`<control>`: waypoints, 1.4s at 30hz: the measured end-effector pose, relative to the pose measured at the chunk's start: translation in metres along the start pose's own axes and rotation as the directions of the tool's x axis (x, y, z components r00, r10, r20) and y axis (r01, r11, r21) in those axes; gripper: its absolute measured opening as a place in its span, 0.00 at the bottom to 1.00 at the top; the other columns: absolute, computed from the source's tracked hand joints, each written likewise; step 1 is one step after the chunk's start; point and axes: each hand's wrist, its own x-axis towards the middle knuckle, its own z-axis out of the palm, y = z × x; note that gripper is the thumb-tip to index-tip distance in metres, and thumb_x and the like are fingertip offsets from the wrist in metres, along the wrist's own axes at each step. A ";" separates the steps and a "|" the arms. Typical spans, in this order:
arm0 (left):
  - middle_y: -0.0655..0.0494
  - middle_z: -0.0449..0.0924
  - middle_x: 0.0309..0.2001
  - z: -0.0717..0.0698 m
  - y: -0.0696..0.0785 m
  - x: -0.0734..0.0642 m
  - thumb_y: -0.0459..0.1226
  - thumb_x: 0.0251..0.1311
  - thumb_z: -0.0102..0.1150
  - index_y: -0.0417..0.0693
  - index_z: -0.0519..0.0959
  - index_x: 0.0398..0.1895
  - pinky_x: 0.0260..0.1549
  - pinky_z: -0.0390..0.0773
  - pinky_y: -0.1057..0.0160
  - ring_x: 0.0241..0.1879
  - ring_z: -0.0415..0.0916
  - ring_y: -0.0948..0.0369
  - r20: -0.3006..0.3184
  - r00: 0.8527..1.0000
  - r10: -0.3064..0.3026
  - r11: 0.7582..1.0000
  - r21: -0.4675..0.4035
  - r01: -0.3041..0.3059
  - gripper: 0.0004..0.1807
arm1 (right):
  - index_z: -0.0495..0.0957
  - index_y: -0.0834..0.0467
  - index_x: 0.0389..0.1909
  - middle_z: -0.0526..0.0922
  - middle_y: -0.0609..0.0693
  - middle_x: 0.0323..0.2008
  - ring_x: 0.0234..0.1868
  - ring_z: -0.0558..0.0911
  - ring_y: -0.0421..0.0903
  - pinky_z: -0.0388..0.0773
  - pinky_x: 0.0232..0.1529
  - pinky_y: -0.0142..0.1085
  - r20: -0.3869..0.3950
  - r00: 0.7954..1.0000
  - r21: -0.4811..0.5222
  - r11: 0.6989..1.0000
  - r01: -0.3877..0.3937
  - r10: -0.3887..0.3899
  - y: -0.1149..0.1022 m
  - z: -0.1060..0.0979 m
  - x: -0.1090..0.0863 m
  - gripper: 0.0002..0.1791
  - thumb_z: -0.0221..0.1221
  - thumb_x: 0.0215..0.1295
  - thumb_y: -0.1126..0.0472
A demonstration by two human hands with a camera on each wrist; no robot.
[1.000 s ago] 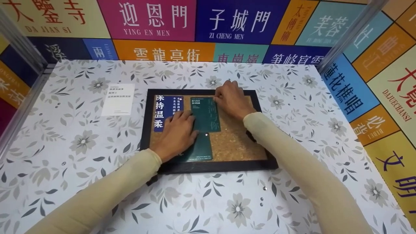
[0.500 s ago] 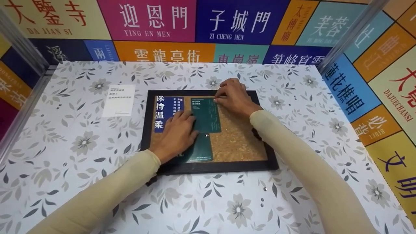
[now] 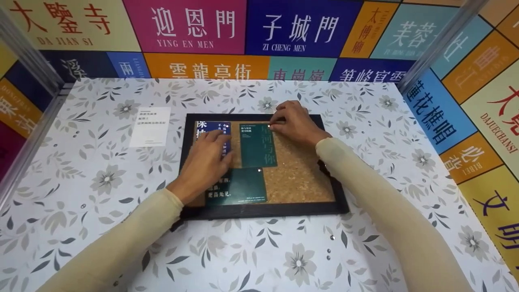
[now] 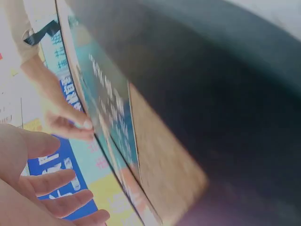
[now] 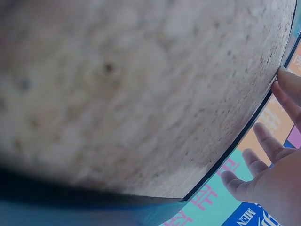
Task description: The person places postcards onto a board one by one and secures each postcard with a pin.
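A black-framed corkboard [image 3: 300, 182] lies on the table and carries a blue card [image 3: 227, 140], an upper green card [image 3: 257, 146] and a lower green card [image 3: 243, 186]. My right hand [image 3: 298, 121] reaches over the far frame edge. Its thumb and index finger pinch a small silver pushpin [image 3: 269, 126] at the upper green card's top right corner; the other fingers [image 5: 256, 162] spread loosely. My left hand [image 3: 204, 162], fingers relaxed, is over the board's left side and covers part of the blue card. Nothing is between the left fingers [image 4: 56, 181].
A white printed card [image 3: 150, 126] lies left of the board on the flower-patterned table [image 3: 259, 263]. Loose pushpins [image 3: 332, 237] lie near the front right. Colourful panels with large characters [image 3: 194, 28] stand behind and to the right.
My left hand has moved left off the upper green card, uncovering more of both green cards and covering more of the blue one. The right hand has stayed at the same card corner.
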 end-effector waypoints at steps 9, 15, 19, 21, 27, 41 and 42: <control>0.29 0.72 0.74 -0.026 -0.032 -0.006 0.36 0.76 0.65 0.30 0.79 0.69 0.76 0.66 0.34 0.76 0.66 0.33 -0.053 0.987 -0.152 0.988 -0.047 0.150 0.24 | 0.93 0.54 0.53 0.77 0.53 0.69 0.75 0.66 0.53 0.56 0.82 0.55 0.019 0.998 0.024 0.998 -0.058 0.058 0.000 0.000 -0.001 0.11 0.69 0.78 0.54; 0.29 0.74 0.72 -0.037 -0.053 -0.010 0.36 0.77 0.63 0.30 0.77 0.71 0.75 0.66 0.33 0.74 0.67 0.33 -0.086 0.966 -0.242 0.969 -0.070 0.237 0.25 | 0.93 0.55 0.52 0.79 0.54 0.67 0.74 0.67 0.54 0.56 0.82 0.57 0.018 0.999 0.019 0.999 -0.036 0.036 0.000 0.000 -0.001 0.11 0.70 0.78 0.54; 0.28 0.74 0.71 -0.043 -0.068 -0.012 0.37 0.77 0.62 0.29 0.77 0.70 0.72 0.68 0.31 0.73 0.67 0.32 -0.099 0.952 -0.290 0.956 -0.071 0.284 0.25 | 0.94 0.56 0.51 0.82 0.55 0.64 0.74 0.69 0.55 0.57 0.80 0.58 0.005 1.000 0.008 1.000 -0.003 0.003 0.001 0.000 0.000 0.11 0.70 0.77 0.55; 0.28 0.73 0.72 -0.046 -0.076 -0.012 0.37 0.78 0.61 0.29 0.77 0.71 0.70 0.69 0.29 0.73 0.66 0.30 -0.094 0.943 -0.319 0.947 -0.067 0.314 0.26 | 0.94 0.56 0.50 0.82 0.54 0.63 0.74 0.69 0.55 0.57 0.81 0.58 0.003 1.000 0.012 1.000 -0.004 0.003 0.001 0.001 0.001 0.11 0.71 0.76 0.55; 0.25 0.69 0.74 -0.055 -0.102 -0.010 0.39 0.78 0.59 0.28 0.74 0.73 0.66 0.71 0.25 0.73 0.64 0.26 -0.061 0.911 -0.407 0.913 -0.044 0.405 0.28 | 0.94 0.56 0.49 0.84 0.53 0.61 0.73 0.70 0.54 0.60 0.80 0.54 -0.006 1.000 0.012 1.000 0.002 -0.002 0.001 0.000 0.002 0.10 0.71 0.76 0.56; 0.21 0.70 0.66 -0.062 -0.141 -0.007 0.38 0.79 0.53 0.24 0.70 0.73 0.64 0.68 0.21 0.69 0.64 0.24 -0.008 0.861 -0.508 0.861 0.035 0.508 0.29 | 0.94 0.55 0.52 0.78 0.53 0.68 0.74 0.67 0.53 0.57 0.81 0.55 0.015 0.998 0.027 0.998 -0.057 0.057 0.001 -0.001 0.000 0.11 0.71 0.76 0.55; 0.21 0.70 0.65 -0.063 -0.143 -0.007 0.38 0.79 0.53 0.23 0.70 0.73 0.64 0.67 0.20 0.68 0.64 0.23 -0.007 0.861 -0.509 0.860 0.037 0.509 0.29 | 0.94 0.55 0.52 0.78 0.53 0.68 0.74 0.67 0.53 0.57 0.81 0.55 0.015 0.998 0.027 0.998 -0.061 0.060 0.000 -0.001 0.000 0.11 0.71 0.76 0.55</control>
